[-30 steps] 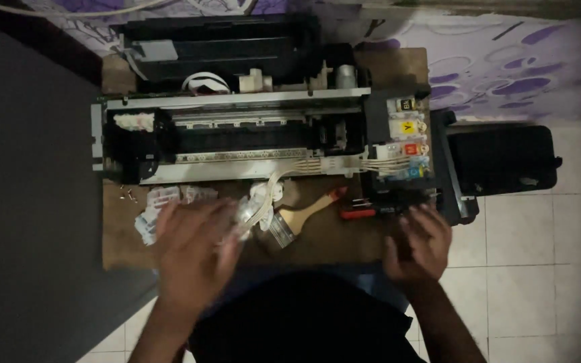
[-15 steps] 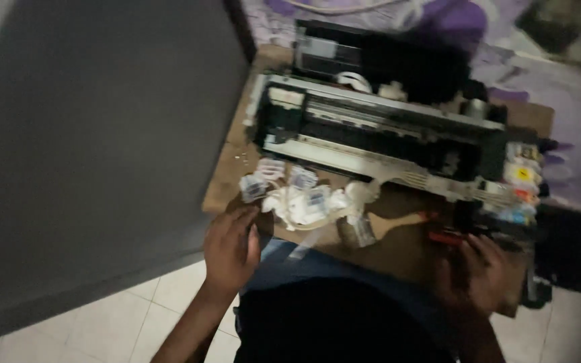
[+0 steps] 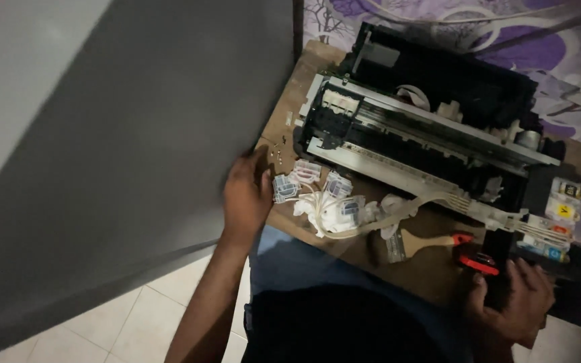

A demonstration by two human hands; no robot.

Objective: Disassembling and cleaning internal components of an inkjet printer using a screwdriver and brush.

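Left hand flat, fingers loose, gripping nothing, parked on the tabletop edge just left of the white ink cartridges and tubing. Right hand curled near the red tool, grip hard to tell. Opened printer just beyond both. Probably best to steady the board, lift cartridges gently, avoid yanking tubes.

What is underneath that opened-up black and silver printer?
The dismantled printer sits on a brown wooden board, which also carries white ink cartridges and a wooden-handled brush. Whatever supports the board is hidden.
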